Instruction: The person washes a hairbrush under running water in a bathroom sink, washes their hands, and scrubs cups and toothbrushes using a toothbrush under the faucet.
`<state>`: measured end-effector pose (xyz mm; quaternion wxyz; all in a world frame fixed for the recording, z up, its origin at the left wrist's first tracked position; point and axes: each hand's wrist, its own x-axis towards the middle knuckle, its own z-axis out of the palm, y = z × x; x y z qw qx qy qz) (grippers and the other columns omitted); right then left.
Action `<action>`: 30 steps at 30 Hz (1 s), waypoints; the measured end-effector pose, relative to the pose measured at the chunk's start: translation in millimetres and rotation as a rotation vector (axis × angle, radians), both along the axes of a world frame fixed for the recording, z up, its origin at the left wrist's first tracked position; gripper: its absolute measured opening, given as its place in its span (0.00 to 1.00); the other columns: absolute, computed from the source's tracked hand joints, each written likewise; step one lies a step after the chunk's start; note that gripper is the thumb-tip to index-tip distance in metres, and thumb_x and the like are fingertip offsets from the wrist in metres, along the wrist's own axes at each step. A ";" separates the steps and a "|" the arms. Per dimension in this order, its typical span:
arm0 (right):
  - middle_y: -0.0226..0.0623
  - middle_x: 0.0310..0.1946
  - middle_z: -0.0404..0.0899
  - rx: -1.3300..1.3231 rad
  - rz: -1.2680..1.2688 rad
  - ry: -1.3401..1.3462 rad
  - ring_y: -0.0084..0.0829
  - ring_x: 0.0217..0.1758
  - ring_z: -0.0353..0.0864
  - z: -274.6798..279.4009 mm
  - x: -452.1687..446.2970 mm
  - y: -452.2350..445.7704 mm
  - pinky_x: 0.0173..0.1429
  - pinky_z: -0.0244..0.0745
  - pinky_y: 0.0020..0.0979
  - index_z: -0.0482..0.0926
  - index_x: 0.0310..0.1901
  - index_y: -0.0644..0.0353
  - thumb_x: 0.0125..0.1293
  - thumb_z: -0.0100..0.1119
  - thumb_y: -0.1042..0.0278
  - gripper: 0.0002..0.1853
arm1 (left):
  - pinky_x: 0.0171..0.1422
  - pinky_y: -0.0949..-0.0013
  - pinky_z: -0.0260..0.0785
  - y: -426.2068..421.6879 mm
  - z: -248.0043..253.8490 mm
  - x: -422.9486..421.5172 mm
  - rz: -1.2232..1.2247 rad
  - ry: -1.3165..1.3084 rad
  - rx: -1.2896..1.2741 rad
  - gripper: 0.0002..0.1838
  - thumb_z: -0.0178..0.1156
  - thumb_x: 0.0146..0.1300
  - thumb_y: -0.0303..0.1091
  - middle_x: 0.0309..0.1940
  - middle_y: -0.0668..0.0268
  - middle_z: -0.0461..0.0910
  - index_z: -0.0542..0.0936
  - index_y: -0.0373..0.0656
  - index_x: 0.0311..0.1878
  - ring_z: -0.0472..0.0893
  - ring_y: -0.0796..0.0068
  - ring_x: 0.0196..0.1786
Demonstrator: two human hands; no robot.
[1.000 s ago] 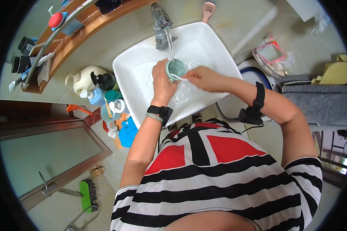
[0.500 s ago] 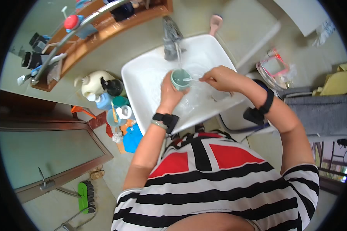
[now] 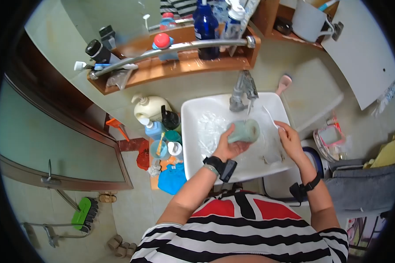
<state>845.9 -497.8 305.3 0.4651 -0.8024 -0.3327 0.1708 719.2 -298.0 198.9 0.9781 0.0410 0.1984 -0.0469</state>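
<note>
My left hand (image 3: 227, 147) is wrapped round a pale green cup (image 3: 245, 131), tipped on its side over the sink (image 3: 191, 164) with its base facing right. Water splashes in the basin left of the cup. Between the thumb and fingers of my right hand (image 3: 290, 141) is a slim white toothbrush (image 3: 270, 116), its far end pointing up toward the tap; the bristles are too small to make out. A thin stream runs from the metal tap (image 3: 242, 92) just above the cup.
Left of the sink stand a cream pump bottle (image 3: 151, 108), a blue bottle (image 3: 153, 129) and a blue cloth (image 3: 172, 179). A wooden shelf (image 3: 180, 69) with a metal rail hangs behind the tap. A pink brush (image 3: 284, 83) lies behind the sink's right corner.
My left hand has tipped the cup from upright onto its side. The toothbrush has come out of the cup, and my right hand holds it apart to the right. The view has shifted.
</note>
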 end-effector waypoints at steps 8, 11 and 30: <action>0.28 0.24 0.71 0.029 0.092 0.105 0.19 0.27 0.68 -17.5 4.7 -6.7 0.35 0.68 0.23 0.75 0.50 0.63 0.72 0.41 0.69 0.14 | 0.56 0.57 0.72 8.1 12.9 -17.0 0.097 -0.007 0.037 0.37 0.57 0.61 0.58 0.58 0.50 0.69 0.63 0.41 0.64 0.74 0.47 0.55; 0.28 0.24 0.72 0.080 0.029 0.120 0.19 0.26 0.68 -22.8 6.6 8.7 0.32 0.65 0.22 0.75 0.45 0.62 0.71 0.41 0.70 0.11 | 0.57 0.55 0.71 6.9 9.9 -19.9 0.154 0.011 0.192 0.37 0.64 0.57 0.54 0.54 0.51 0.71 0.64 0.40 0.62 0.73 0.51 0.57; 0.38 0.20 0.76 0.324 -0.392 -0.104 0.30 0.25 0.74 -66.8 47.0 130.6 0.31 0.70 0.33 0.74 0.26 0.62 0.52 0.70 0.53 0.20 | 0.48 0.61 0.71 -9.0 9.4 -31.7 0.026 0.266 1.068 0.33 0.72 0.51 0.46 0.44 0.65 0.76 0.69 0.43 0.55 0.78 0.69 0.44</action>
